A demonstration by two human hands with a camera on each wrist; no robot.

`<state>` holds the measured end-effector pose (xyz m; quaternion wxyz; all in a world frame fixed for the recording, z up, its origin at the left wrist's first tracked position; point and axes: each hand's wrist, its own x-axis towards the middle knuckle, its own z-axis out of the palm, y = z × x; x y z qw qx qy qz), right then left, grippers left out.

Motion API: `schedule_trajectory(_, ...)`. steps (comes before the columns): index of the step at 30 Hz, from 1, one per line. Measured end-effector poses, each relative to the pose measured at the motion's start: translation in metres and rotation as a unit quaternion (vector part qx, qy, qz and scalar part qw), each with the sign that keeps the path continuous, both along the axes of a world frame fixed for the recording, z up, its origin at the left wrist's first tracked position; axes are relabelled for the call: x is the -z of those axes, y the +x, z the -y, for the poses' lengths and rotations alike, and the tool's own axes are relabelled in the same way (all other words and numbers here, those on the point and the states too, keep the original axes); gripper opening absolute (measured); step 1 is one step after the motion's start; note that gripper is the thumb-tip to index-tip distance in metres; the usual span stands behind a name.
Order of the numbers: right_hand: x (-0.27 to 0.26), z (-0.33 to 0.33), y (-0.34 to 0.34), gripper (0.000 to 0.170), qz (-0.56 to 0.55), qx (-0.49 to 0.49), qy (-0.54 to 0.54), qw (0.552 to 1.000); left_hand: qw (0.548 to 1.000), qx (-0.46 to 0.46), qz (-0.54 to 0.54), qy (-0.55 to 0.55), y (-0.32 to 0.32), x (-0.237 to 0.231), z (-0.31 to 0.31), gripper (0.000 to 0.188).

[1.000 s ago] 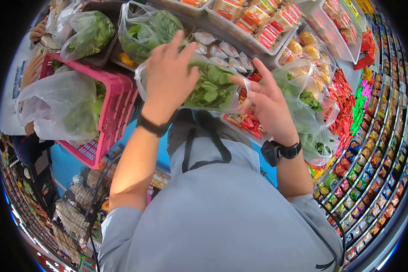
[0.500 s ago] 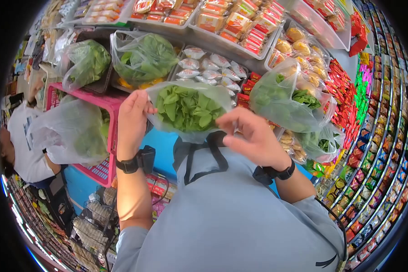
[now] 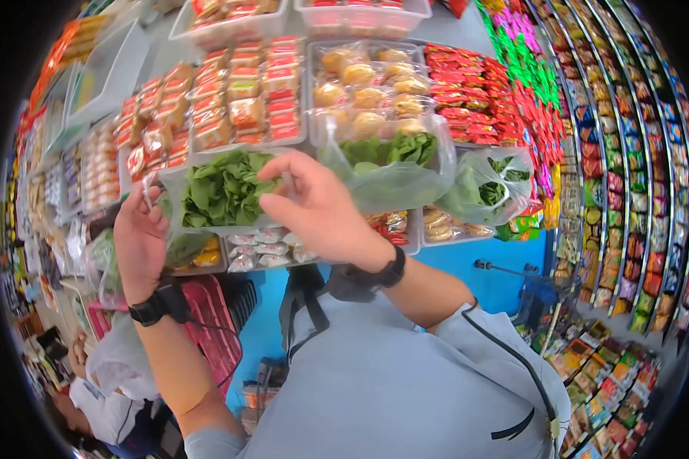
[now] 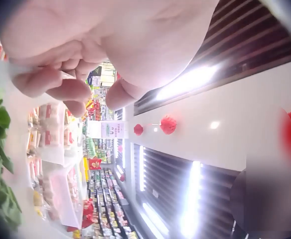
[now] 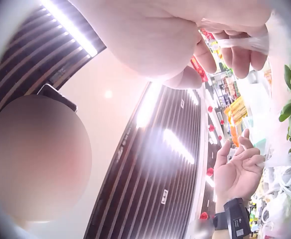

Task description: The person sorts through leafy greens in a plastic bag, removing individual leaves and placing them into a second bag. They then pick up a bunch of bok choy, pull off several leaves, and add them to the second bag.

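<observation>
A clear plastic bag [image 3: 174, 200] of leafy greens [image 3: 226, 187] hangs between the two hands in the head view, its mouth spread upward. My left hand [image 3: 142, 245] grips the bag's left edge, with white film bunched at the fingertips. From the other side, my right hand [image 3: 318, 210] holds the right edge with curled fingers. In the right wrist view, a strip of white plastic [image 5: 250, 43] runs across the right fingers [image 5: 241, 62]. That view also shows the left hand [image 5: 240, 172] pulling a corner of film. Leaves [image 4: 1, 164] show at the left wrist view's edge.
Two more bags of greens [image 3: 390, 183] [image 3: 486, 187] rest to the right, over trays of wrapped buns [image 3: 367, 76]. Red snack packets [image 3: 467, 92] lie behind. A pink basket [image 3: 210, 325] stands lower left, near another person [image 3: 103, 405]. Shelves of packets [image 3: 612, 153] line the right.
The left hand went from above the greens to the bag's left edge. The right fingers have curled at the right edge. The bag moved away from the body as the view turned.
</observation>
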<state>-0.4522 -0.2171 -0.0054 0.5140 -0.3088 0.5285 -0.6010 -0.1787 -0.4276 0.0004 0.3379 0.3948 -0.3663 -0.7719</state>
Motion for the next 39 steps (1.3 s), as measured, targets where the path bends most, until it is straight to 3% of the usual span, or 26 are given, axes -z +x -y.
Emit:
schedule_trajectory(1,0.006,0.006,-0.003,0.033,-0.080,0.052,-0.038,0.995,1.000,0.007,0.024,-0.005,-0.004,0.007,0.011,0.037)
schedule_trajectory(4,0.042,0.028,-0.016,0.034,-0.155,0.156,-0.021,0.975,0.997,0.013,0.073,0.011,-0.014,0.041,0.044,0.032)
schedule_trajectory(7,0.075,0.036,-0.021,0.038,-0.117,0.164,-0.003,0.980,0.990,-0.021,0.140,0.017,-0.025,0.075,0.062,0.023)
schedule_trajectory(9,0.064,0.025,-0.026,0.037,-0.098,0.124,0.018,0.987,0.989,0.004,0.137,0.058,-0.013,0.076,0.065,0.021)
schedule_trajectory(11,0.055,0.014,-0.018,0.034,-0.105,0.127,-0.013,0.986,0.987,0.019,0.138,0.076,-0.002,0.057,0.057,0.030)
schedule_trajectory(14,0.028,-0.007,-0.025,0.032,-0.048,0.046,-0.026,0.997,0.982,0.113,0.144,0.037,-0.003,-0.003,0.045,0.043)
schedule_trajectory(15,0.023,-0.008,-0.029,0.030,-0.022,0.031,-0.020,0.999,0.982,0.104,0.156,0.008,0.009,-0.005,0.056,0.052)
schedule_trajectory(18,0.028,0.010,-0.037,0.027,-0.030,0.052,-0.033,0.998,0.977,0.097,0.187,-0.038,-0.024,-0.037,0.061,0.053)
schedule_trajectory(22,0.068,0.056,-0.041,0.023,-0.033,0.140,-0.037,0.989,0.978,0.036,0.203,-0.009,-0.055,0.011,0.081,0.050)
schedule_trajectory(23,0.082,0.067,-0.039,0.023,-0.044,0.158,-0.033,0.986,0.983,0.114,0.146,-0.002,-0.030,0.035,0.105,0.047)
schedule_trajectory(24,0.090,0.072,-0.040,0.022,-0.053,0.174,-0.030,0.983,0.983,0.097,0.157,-0.011,-0.015,0.057,0.121,0.046)
schedule_trajectory(27,0.100,0.075,-0.045,0.020,-0.044,0.181,-0.017,0.982,0.983,0.035,0.181,-0.012,0.004,0.090,0.133,0.045)
schedule_trajectory(30,0.098,0.065,-0.042,0.021,-0.034,0.146,-0.005,0.989,0.985,0.077,0.157,-0.006,0.033,0.104,0.136,0.044)
schedule_trajectory(31,0.093,0.056,-0.042,0.021,-0.028,0.123,-0.001,0.992,0.981,0.046,0.188,-0.024,0.032,0.101,0.127,0.047)
schedule_trajectory(35,0.049,-0.013,-0.058,0.022,-0.137,0.091,-0.068,0.984,0.948,0.020,0.309,-0.079,0.016,0.070,0.084,0.050)
schedule_trajectory(38,0.031,-0.066,-0.099,0.020,-0.182,0.064,-0.032,0.981,0.841,-0.038,0.453,-0.293,-0.002,0.044,0.039,0.048)
schedule_trajectory(39,0.035,-0.075,-0.113,0.018,-0.208,0.093,-0.003,0.974,0.824,-0.057,0.429,-0.366,-0.011,0.037,0.020,0.037)
